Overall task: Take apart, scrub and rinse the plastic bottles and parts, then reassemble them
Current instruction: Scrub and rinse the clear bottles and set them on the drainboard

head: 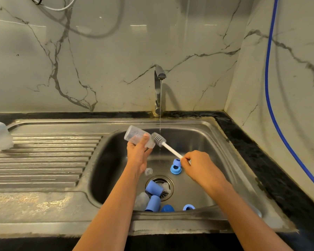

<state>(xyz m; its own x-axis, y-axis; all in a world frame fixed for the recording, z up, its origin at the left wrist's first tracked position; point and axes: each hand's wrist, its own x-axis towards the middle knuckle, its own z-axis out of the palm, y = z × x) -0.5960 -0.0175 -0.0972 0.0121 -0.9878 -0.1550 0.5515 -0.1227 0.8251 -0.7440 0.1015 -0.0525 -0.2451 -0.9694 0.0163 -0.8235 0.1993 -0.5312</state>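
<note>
Head view. Grips a clear bottle (134, 135) in the left hand (137, 153), fingers curled round its wall, up over the basin of the sink (203, 140); bottle tilted, open mouth toward the right. Faint marks on the bottle wall, too blurred to read. Pinches the white handle of a bottle brush (161, 141) in the right hand (198, 165), fingertips pressed together on the handle's far end; grey bristle head just at the bottle's mouth, touching or not cannot tell.

Around: a thin stream of water (160, 105) from the tap (158, 91) at the back rim, falling close by the brush head. Down in the basin, a pair of blue rings (175, 169) just under the right hand and a small clear piece (148, 171) beside the left wrist. On and near the drain (168, 195), two blue caps (153, 188), a clear teat (166, 187) and a second bottle (141, 201) lying against the caps. By the front wall, a blue dome (167, 208) and a third ring (188, 207), both partly cut off by the rim. Both forearms across the front rim, hiding part of the basin floor. On the ribbed draining board (43, 156), far left, a clear container (0, 135), well apart from the hands. Down the marble wall at right, a blue hose (272, 105); below it, a black counter (252, 151).
</note>
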